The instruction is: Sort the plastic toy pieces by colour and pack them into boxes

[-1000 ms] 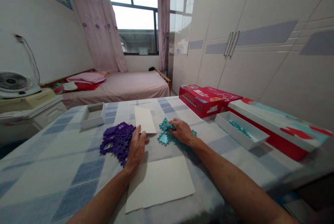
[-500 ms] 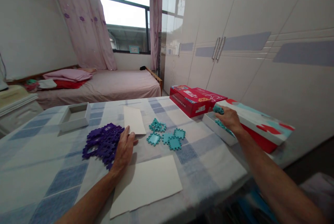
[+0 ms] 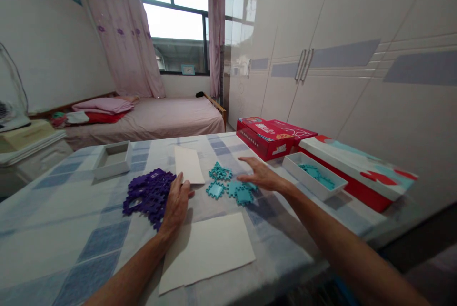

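Note:
My left hand (image 3: 177, 203) rests on the table at the right edge of a heap of purple interlocking plastic pieces (image 3: 148, 194), its fingers loosely stretched out. Just beyond its fingertips lies a small white card (image 3: 189, 165). My right hand (image 3: 262, 175) hovers over the right side of several turquoise notched square pieces (image 3: 216, 190), thumb and fingers apart, partly covering one piece. To its right stands a white box (image 3: 310, 185) with turquoise pieces (image 3: 317, 175) inside.
A larger white sheet (image 3: 210, 251) lies near the front edge of the checked tablecloth. At the back left is a shallow grey-white box (image 3: 113, 159). Red box (image 3: 266, 139) and a long red-and-white box (image 3: 360, 168) line the right side.
My right hand has left the white box, moving left to the loose turquoise pieces, and the turquoise bundle it held is no longer in it. My left hand stays beside the purple heap.

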Motion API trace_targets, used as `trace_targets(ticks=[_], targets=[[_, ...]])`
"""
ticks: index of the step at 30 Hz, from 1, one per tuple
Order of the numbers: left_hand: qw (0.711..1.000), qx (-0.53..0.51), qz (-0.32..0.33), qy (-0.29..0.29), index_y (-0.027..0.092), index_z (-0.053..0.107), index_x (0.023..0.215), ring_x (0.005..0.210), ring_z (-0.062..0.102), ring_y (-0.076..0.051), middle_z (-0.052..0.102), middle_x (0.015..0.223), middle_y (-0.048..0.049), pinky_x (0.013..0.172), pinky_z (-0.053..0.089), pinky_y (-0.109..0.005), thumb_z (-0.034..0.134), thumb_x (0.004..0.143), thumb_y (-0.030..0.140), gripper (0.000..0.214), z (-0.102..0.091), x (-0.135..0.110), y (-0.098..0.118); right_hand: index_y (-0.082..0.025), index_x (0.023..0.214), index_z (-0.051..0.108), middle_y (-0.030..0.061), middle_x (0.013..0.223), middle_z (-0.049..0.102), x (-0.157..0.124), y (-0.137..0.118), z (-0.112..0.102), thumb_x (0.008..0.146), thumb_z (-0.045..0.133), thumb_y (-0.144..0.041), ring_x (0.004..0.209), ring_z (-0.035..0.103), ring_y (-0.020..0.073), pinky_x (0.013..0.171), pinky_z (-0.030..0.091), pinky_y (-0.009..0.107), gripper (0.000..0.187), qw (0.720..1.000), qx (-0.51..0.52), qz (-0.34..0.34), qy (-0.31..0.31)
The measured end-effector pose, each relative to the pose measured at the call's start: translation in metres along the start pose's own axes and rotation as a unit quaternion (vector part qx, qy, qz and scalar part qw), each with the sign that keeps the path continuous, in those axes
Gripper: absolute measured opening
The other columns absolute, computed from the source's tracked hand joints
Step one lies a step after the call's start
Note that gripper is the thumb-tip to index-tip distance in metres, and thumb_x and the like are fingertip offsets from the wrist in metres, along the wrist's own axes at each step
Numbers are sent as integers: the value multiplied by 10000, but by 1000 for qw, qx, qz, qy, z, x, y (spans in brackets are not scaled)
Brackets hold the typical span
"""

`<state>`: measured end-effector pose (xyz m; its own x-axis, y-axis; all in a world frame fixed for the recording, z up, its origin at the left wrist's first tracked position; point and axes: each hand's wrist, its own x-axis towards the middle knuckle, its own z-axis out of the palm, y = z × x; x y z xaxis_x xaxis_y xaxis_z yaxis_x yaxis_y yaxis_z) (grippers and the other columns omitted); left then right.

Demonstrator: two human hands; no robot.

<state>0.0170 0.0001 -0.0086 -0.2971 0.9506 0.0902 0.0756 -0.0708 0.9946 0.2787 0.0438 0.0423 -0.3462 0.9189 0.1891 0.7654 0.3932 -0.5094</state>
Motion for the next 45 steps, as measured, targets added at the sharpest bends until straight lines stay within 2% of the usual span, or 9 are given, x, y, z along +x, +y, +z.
trace_targets(ticks=[4, 7, 11, 14, 22, 31, 38, 41, 45], targets=[[1000, -8, 5, -4, 157, 417, 1400, 1166, 566, -255, 349, 1494, -137, 901, 509, -344, 497, 868, 403, 591, 0, 1, 0, -246, 1486, 249, 192, 1553, 160, 31, -31, 51, 565, 734, -649, 1412, 153, 392, 1067, 195, 605, 1116, 994, -38, 7, -99], [1000, -4, 2, -15, 128, 395, 1408, 1187, 550, -248, 332, 1500, -149, 900, 506, -318, 472, 884, 402, 596, 0, 2, -1, -251, 1496, 211, 213, 1555, 121, 47, -35, 72, 530, 740, -670, 1403, 130, 433, 1045, 169, 639, 1179, 992, -58, 22, -107], [1000, -14, 11, -19, 143, 424, 1387, 1176, 556, -231, 337, 1494, -138, 874, 516, -290, 481, 882, 403, 571, 0, 3, -2, -238, 1423, 381, 205, 1441, 371, 52, -28, 80, 627, 695, -644, 1321, 331, 385, 1018, 250, 584, 947, 993, -76, -12, -85], [1000, -20, 12, -14, 150, 443, 1375, 1157, 567, -227, 350, 1484, -137, 861, 522, -281, 495, 875, 404, 564, 0, 3, -3, -246, 1335, 494, 171, 1322, 469, 48, -25, 80, 642, 703, -618, 1212, 438, 345, 971, 324, 533, 814, 995, -80, -40, -53], [1000, -3, 18, -17, 136, 420, 1394, 1183, 542, -239, 347, 1484, -134, 863, 531, -293, 459, 891, 395, 567, 1, 1, -3, -212, 1183, 572, 63, 1095, 468, 41, -20, 78, 677, 738, -321, 933, 538, 175, 834, 438, 304, 543, 998, -7, -47, 40], [1000, -11, 9, -15, 138, 453, 1368, 1138, 583, -228, 359, 1479, -145, 848, 527, -277, 506, 872, 388, 557, 0, 0, 1, -234, 1016, 595, 31, 1004, 480, 38, -28, 79, 706, 604, -176, 796, 533, 145, 742, 442, 267, 316, 993, -13, -20, 120], [1000, 2, -2, -22, 142, 421, 1395, 1115, 599, -216, 341, 1496, -134, 880, 509, -277, 477, 886, 396, 572, 0, -1, 3, -219, 870, 586, 3, 887, 525, 43, -23, 58, 640, 570, -186, 812, 530, 153, 771, 457, 288, 233, 970, 127, 1, 206], [999, 25, -4, -28, 145, 398, 1414, 1032, 638, -206, 340, 1498, -131, 895, 502, -299, 462, 890, 408, 590, -1, 0, 1, -207, 867, 568, -8, 866, 540, 36, -7, 27, 626, 556, -226, 755, 532, 135, 725, 461, 275, 242, 942, 195, 3, 273], [999, 42, -6, -26, 165, 396, 1421, 897, 674, -175, 353, 1491, -131, 901, 495, -321, 470, 883, 430, 604, -1, 1, 0, -195, 889, 558, -17, 778, 549, 1, 36, -32, 637, 552, -281, 671, 511, 125, 652, 445, 263, 267, 919, 168, 46, 353]])
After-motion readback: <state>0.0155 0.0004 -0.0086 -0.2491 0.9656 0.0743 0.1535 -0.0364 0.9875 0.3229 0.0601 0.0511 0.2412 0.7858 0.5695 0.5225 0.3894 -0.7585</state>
